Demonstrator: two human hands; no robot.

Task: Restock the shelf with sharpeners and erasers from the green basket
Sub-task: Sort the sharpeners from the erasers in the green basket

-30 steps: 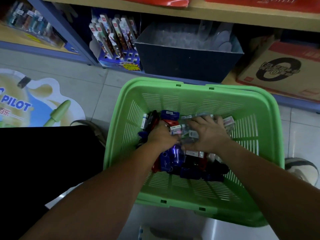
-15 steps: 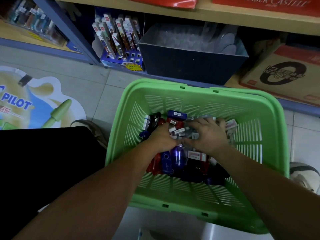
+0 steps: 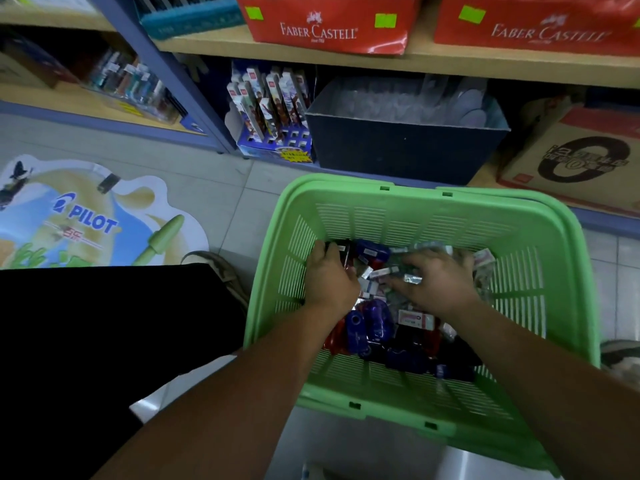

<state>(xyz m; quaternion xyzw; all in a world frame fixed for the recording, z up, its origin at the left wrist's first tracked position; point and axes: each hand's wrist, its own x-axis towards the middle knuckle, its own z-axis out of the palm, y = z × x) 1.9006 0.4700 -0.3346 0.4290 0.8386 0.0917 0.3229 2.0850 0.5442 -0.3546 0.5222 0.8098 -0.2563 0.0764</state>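
Note:
The green basket [image 3: 381, 188] stands on the floor in front of the shelf [image 3: 450, 65]. It holds a pile of blue, red and black sharpeners [image 3: 377, 323] and small white wrapped erasers [image 3: 415, 318]. My left hand [image 3: 329, 277] is dug into the pile's back left, its fingers curled round a dark sharpener [image 3: 344, 252]. My right hand [image 3: 438, 284] lies over the wrapped erasers at the back right, fingers bent, with a small packet [image 3: 412, 279] pinched at the thumb. Both forearms reach in over the near rim.
On the bottom shelf stand a dark blue box [image 3: 398, 150] of clear packets, a pen display [image 3: 273, 116] and a cardboard carton [image 3: 571, 161]. Red Faber-Castell boxes [image 3: 329, 26] sit one shelf up. A Pilot floor sticker [image 3: 86, 216] and my dark-clothed leg [image 3: 104, 341] are at left.
My left hand has shifted left and back across the pile onto the dark sharpeners. My right hand stays over the erasers. The view has tilted up, showing more of the shelf.

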